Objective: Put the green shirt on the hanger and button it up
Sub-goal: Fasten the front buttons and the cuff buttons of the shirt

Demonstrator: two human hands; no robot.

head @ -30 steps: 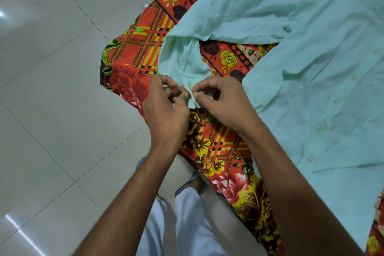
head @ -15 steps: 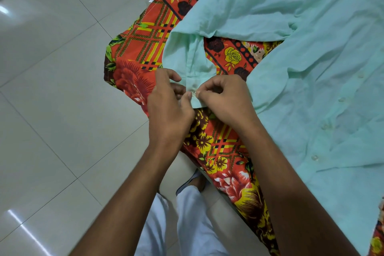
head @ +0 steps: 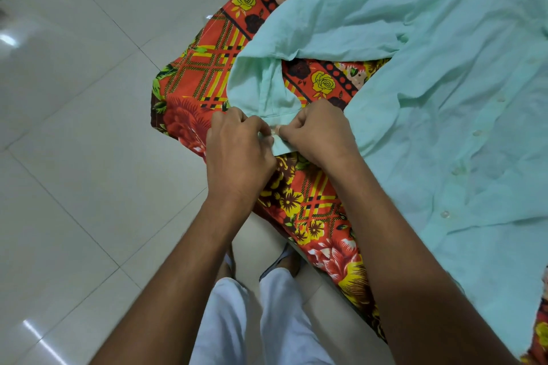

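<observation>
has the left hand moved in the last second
No: left hand still pinches the cuff, same spot below-left of the printed yellow rose.

Both forearms (head: pixel 184 261) are bare, no sleeves showing; white trousers (head: pixel 261 320) and dark-strapped sandals (head: pixel 280 258) below.

The green shirt (head: pixel 444 98) runs off the right edge and upper right corner of the frame. Its cuff tip is hidden under the left hand (head: pixel 237 154) and right hand (head: pixel 318 133). Both feet, lower centre, are mostly covered by white trouser legs (head: pixel 252 320).
</observation>
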